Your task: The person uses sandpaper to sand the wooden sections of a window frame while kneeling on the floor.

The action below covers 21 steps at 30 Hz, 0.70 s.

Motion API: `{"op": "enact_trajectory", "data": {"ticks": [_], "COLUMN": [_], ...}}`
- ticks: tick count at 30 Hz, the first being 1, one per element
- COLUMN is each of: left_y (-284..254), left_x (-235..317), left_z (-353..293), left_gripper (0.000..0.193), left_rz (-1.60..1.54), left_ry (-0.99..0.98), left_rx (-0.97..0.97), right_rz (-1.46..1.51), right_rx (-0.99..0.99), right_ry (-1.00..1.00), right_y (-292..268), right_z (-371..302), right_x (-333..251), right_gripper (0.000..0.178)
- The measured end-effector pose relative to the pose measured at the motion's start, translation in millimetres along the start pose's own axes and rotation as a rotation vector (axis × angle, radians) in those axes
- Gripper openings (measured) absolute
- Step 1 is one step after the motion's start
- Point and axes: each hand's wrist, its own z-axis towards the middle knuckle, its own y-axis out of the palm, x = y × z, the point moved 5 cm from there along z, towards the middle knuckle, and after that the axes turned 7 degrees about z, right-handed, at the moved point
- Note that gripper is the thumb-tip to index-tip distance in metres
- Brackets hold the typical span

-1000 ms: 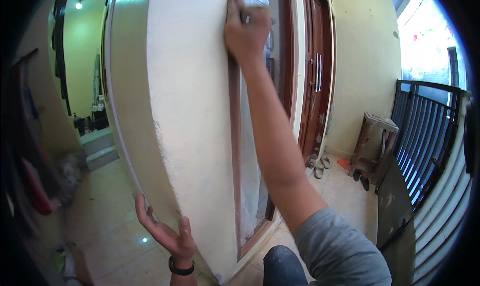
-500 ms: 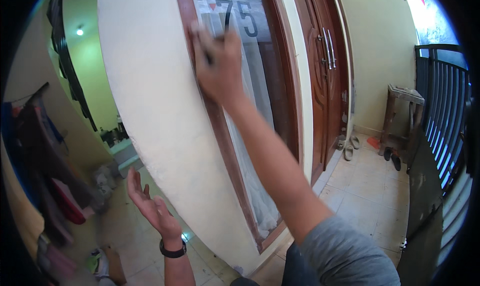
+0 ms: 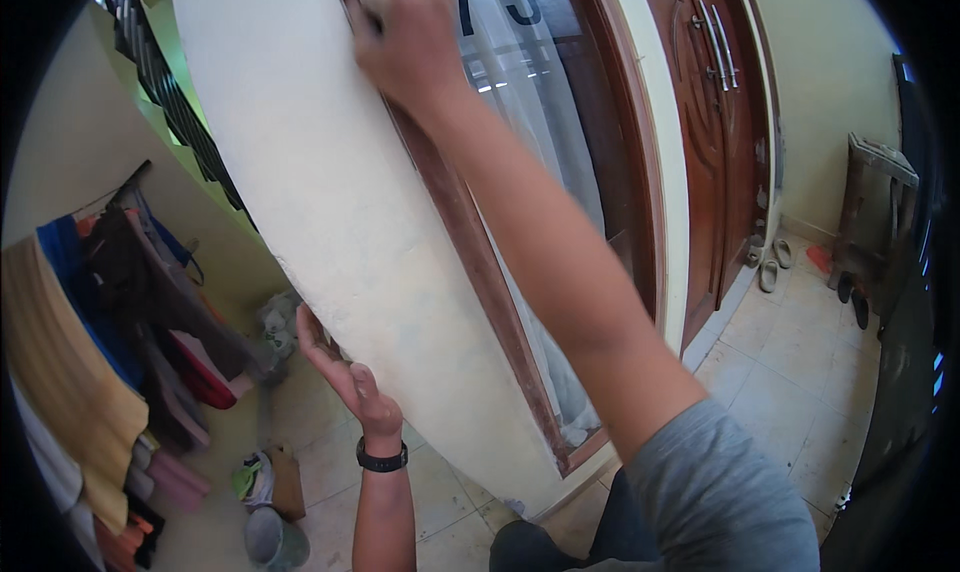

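Observation:
My right hand (image 3: 412, 47) is raised against the upper part of a brown wooden window frame (image 3: 470, 257). Its fingers curl round something, with a dark patch and a pale bit showing; blur and the picture's top edge keep me from telling what it is. The window glass (image 3: 570, 77) bears dark figures, and a white curtain hangs behind it. Lower down, my left hand (image 3: 352, 377) is at the left edge of a cream wall (image 3: 330, 172), fingers stretched and nothing in them. Its fingertips are at the wall's edge, partly hidden. A black wristband (image 3: 382, 459) circles that wrist.
Clothes (image 3: 150, 292) hang on a rack at left, above a grey bucket (image 3: 275, 540) and a cardboard box (image 3: 287, 482). To the right are brown double doors (image 3: 705, 152), sandals (image 3: 769, 275), a worn wooden stand (image 3: 875, 197) and a dark metal gate (image 3: 890, 422).
The view has shifted to the left and downward. My right hand has slid higher along the window frame. My left hand has come up to the wall's edge, having been apart from it.

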Motion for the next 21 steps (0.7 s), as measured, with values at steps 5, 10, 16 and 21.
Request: {"op": "enact_trajectory", "data": {"ticks": [5,10,16,21], "left_y": [-27,-12,-13,-3], "left_x": [-3,0,5,10], "left_z": [-6,-12,-22,-29], "left_gripper": [0.110,0.091,0.074,0.070], "left_rz": [0.023,0.045,0.227,0.293], "left_ry": [-0.048,-0.031,-0.101,-0.013], "left_rx": [-0.012,-0.029,-0.004,0.057], "right_rz": [-0.009,-0.102,-0.158,-0.066], "right_rx": [-0.196,-0.364,-0.445,-0.278], "right_ry": [0.336,0.619,0.915,1.247], "right_y": [-148,-297,-366,-429], "right_z": [-255,-437,-491,-513], "right_x": [-124,-205,-240,-246], "right_gripper": [0.050,0.054,0.046,0.041]}}
